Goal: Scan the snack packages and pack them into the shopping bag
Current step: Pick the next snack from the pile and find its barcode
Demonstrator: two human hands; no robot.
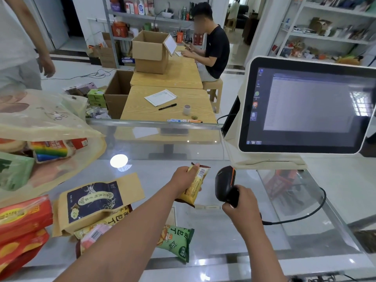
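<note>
Yellow wrapper: the snack package (194,185) is clasped in the left hand (184,179), held above the glass counter (234,231) with its barcode end up and turned right, apparently so the scanner can read it.
Scanner: the black handheld scanner (225,183) is gripped in the right hand (238,198), fingers wrapped round the handle, head just right of the package and aimed at the barcode.
Waiting items: a kraft pouch (97,200) and a green packet (176,244) lie near left, likely unscanned.
Shopping bag: the bag (50,123) lies open at far left, already holding goods, within reach for packing.
Monitor: the screen (305,106) faces the person at far right, probably for checking entries.
</note>
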